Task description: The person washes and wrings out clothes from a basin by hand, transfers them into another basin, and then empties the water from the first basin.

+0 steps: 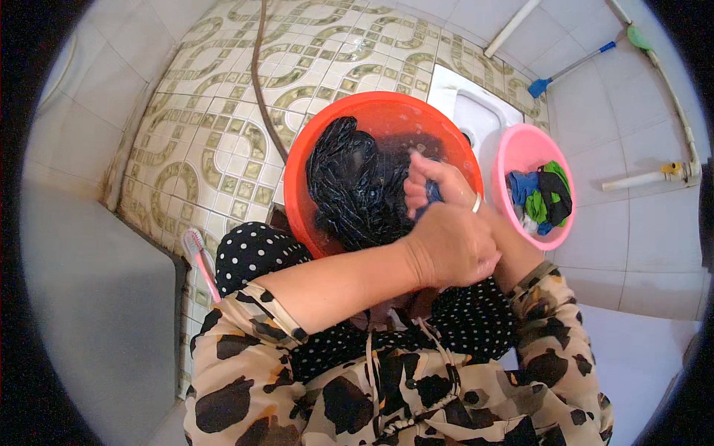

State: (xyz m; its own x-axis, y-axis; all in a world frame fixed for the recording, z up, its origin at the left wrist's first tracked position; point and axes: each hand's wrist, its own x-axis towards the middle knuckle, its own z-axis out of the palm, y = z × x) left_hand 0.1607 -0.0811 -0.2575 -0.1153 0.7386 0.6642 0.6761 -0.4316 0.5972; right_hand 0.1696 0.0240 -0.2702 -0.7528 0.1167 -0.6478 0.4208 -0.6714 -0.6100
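A large red basin (294,175) sits in front of my knees with water in it. Wet black cloth (349,186), shiny and crumpled, fills much of its left side. Over the basin's near right part, my right hand (440,178) has its fingers curled round a small bunch of blue cloth (433,192). A white bangle (477,202) circles that wrist. My left hand (454,245) crosses in front of the right wrist, closed in a fist. The blue cloth reaches down towards this fist; what lies inside it is hidden.
To the right, a pink basin (506,149) holds blue, green and black clothes (547,197). Behind it is a white squat toilet (480,111). A brown hose (262,89) crosses the tiled floor. A pink-handled brush (199,256) lies left, beside a grey panel (97,312). Pipes (647,178) line the right wall.
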